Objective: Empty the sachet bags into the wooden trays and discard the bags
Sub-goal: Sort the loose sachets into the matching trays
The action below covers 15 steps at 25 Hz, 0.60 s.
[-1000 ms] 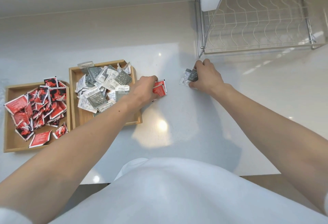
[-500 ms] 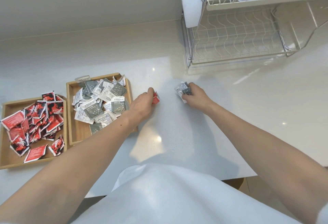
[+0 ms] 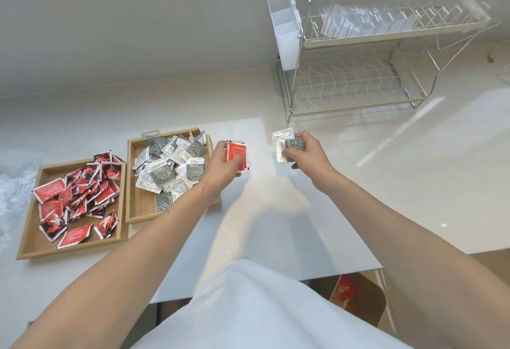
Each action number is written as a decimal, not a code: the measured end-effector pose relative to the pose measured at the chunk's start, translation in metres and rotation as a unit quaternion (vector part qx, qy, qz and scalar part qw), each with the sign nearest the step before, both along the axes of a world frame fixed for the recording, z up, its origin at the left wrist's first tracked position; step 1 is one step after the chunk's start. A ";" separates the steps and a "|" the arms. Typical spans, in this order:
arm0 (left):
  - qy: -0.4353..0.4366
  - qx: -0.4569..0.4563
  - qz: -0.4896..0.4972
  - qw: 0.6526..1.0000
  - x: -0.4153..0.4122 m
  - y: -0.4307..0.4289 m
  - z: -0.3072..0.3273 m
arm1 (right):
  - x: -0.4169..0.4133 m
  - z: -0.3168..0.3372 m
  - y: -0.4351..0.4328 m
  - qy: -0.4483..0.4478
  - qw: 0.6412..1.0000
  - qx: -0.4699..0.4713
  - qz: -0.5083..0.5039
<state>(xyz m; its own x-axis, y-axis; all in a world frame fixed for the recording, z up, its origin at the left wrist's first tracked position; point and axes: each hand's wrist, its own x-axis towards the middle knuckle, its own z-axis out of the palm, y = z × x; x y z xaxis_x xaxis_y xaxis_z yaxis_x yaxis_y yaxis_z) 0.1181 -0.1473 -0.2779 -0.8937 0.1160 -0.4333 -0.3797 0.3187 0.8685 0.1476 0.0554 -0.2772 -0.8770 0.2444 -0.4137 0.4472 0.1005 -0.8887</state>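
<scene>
Left hand (image 3: 225,162) fingers (image 3: 236,159) clenched on small stack of red sachets (image 3: 238,152), held just above worktop (image 3: 358,183). Right hand (image 3: 309,155) fingers (image 3: 289,152) grasping bunch of grey-white sachets (image 3: 287,143) — also off surface. Hands apart, side by side. At 9 o'clock of left hand: wooden tray (image 3: 138,210) with grey-white sachets heaped inside. Further 9 o'clock — second wooden tray (image 3: 27,243) holding red-black sachets. At 1 o'clock of right hand: wire dish rack (image 3: 358,86), clear zip bags (image 3: 353,17) on upper tier.

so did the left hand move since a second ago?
Yes. The left hand lifted its red sachets off the counter, staying just right of the grey-sachet tray.
</scene>
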 end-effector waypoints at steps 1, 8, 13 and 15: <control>0.006 0.004 0.008 1.000 0.002 -0.004 0.004 | 0.002 0.004 -0.003 0.005 1.000 -0.003 -0.003; 0.053 0.023 0.047 0.997 0.029 -0.055 0.025 | 0.025 0.023 -0.058 0.015 1.000 -0.006 0.018; 0.070 0.026 0.063 0.995 0.046 -0.139 0.041 | 0.052 0.032 -0.135 0.045 0.999 0.010 0.022; 0.080 0.022 0.065 0.994 0.053 -0.179 0.048 | 0.061 0.038 -0.171 0.051 0.998 0.013 0.023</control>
<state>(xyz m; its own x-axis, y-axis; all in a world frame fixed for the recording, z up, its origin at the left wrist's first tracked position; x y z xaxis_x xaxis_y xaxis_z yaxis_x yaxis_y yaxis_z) 0.1713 -0.3259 -0.2300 -0.9595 0.0108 -0.2815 -0.2710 0.2372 0.9329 0.2082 -0.1156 -0.2388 -0.9250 0.2123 -0.3151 0.3482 0.1419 -0.9266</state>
